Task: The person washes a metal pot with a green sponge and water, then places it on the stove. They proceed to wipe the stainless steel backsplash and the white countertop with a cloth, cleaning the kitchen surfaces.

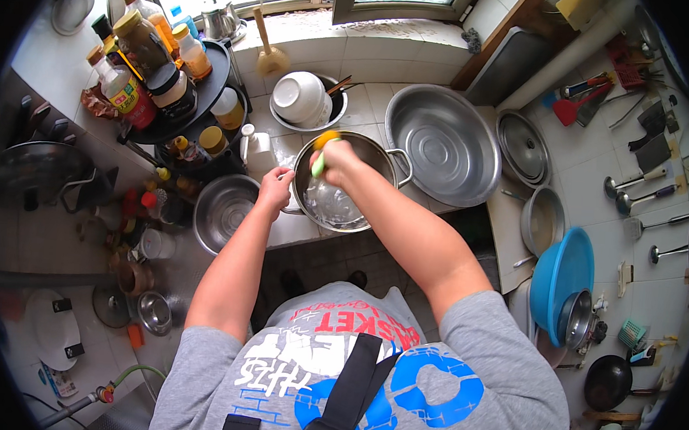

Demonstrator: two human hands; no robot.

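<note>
A two-handled stainless steel pot (373, 152) sits on the white tiled counter before me. My left hand (275, 193) is closed around the handle on its left side. My right hand (336, 163) is over the pot and grips a cleaning brush (318, 166) by its light green handle. The brush's yellow-orange head (327, 139) points towards the pot's far rim and looks blurred. Shiny, wet-looking patches show on the pot's bottom, partly hidden by my right hand and forearm.
Right of the pot stands a large metal basin (441, 147); a smaller metal basin (225, 214) is at left. Behind are a bowl of stacked white bowls (298, 98) and a white plastic jug (258, 149). A bottle-filled black rack (220, 71) rises at left.
</note>
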